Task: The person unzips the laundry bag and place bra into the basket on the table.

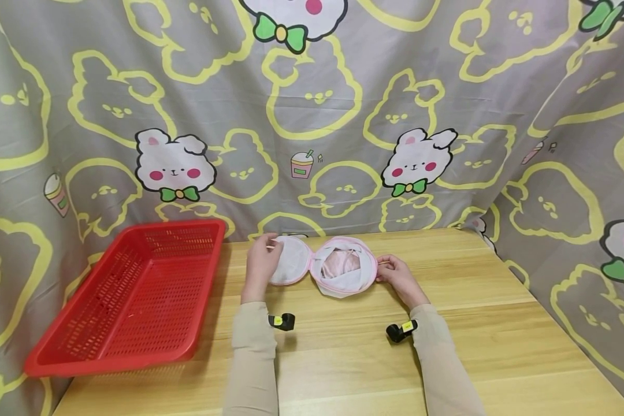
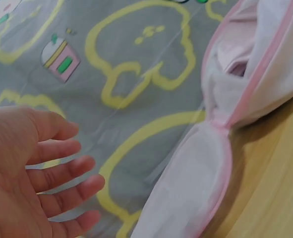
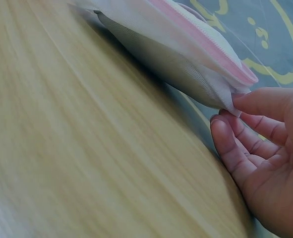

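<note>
A round white mesh laundry bag (image 1: 345,284) with pink edging lies on the table, its lid (image 1: 292,261) folded out to the left. Inside the bag sits a pale pink cloth item (image 1: 338,262), partly covered by white fabric; its kind cannot be made out. My right hand (image 1: 401,279) pinches the bag's right edge between thumb and fingers, and the right wrist view shows the fabric (image 3: 205,84) lifted a little there. Beside the lid's left edge is my left hand (image 1: 263,260). In the left wrist view its fingers (image 2: 69,171) are loosely spread, apart from the lid, and hold nothing.
A red plastic basket (image 1: 109,366) with perforated walls stands at the left of the wooden table (image 1: 338,364). Behind the table and at both sides hangs a grey curtain (image 1: 229,115) with cartoon prints. Small black cameras (image 1: 286,321) are worn on both wrists.
</note>
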The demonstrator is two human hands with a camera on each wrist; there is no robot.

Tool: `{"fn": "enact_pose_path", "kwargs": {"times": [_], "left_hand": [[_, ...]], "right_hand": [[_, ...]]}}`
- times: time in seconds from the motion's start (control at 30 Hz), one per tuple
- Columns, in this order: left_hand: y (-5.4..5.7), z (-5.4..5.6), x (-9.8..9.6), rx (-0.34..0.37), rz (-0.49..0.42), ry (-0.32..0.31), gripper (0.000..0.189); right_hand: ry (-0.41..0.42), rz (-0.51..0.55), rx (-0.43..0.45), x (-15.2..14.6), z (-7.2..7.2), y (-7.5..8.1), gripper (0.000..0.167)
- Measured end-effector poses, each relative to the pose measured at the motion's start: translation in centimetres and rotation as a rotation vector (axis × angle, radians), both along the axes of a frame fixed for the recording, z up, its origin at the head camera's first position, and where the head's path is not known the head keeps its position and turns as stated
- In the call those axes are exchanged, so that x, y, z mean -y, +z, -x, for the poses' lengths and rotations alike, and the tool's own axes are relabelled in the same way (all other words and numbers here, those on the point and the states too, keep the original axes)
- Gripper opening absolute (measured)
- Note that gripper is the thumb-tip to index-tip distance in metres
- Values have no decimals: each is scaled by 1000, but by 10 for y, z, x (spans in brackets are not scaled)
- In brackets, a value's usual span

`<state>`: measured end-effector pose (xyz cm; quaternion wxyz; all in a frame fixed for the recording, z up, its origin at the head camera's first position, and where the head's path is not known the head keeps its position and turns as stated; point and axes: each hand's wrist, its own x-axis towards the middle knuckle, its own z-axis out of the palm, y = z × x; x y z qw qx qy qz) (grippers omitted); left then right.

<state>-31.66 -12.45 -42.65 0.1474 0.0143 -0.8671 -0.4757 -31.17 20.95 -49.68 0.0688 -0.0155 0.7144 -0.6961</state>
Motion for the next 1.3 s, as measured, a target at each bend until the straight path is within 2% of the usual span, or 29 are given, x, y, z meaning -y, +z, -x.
{"fn": "enact_pose_path", "kwargs": {"times": [0.23, 0.47, 0.67, 0.87, 0.93, 1.3], "left_hand": [[1, -1, -26, -39, 50, -85, 39], [1, -4, -49, -83, 95, -144, 42], [-1, -5, -65, -141, 162, -197, 42], [-3, -10, -78, -129, 185, -279, 42], [-4, -11, -82, -131, 193, -309, 43], [-14, -13, -95, -186, 253, -420, 42]], "right_hand": [[-19, 3, -22, -3, 9, -16, 25], [-14, 3, -31, -2, 9, -18, 26], [-9, 1, -12, -2, 7, -11, 27], [8, -19, -8, 3, -6, 10, 27], [11, -17, -12, 3, -8, 12, 26], [-8, 6, -7, -5, 8, -14, 26]]}}
